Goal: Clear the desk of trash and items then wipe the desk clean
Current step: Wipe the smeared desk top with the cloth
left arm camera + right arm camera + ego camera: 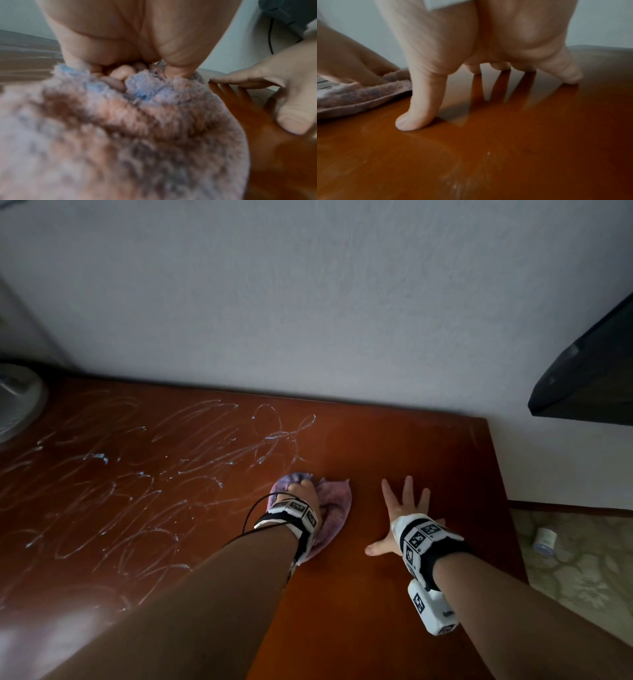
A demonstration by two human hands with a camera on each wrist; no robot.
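A fluffy purple cloth lies on the reddish-brown wooden desk near its middle. My left hand grips the cloth, fingers curled into its pile, and presses it onto the wood. My right hand rests flat on the desk just right of the cloth, fingers spread and straight, holding nothing; the right wrist view shows its thumb on the surface beside the cloth. White smeared streaks cover the left half of the desk; the right half looks smooth.
A round grey fan base sits at the desk's far left corner. A dark screen hangs on the wall at right. A small white jar lies on the patterned floor beyond the desk's right edge.
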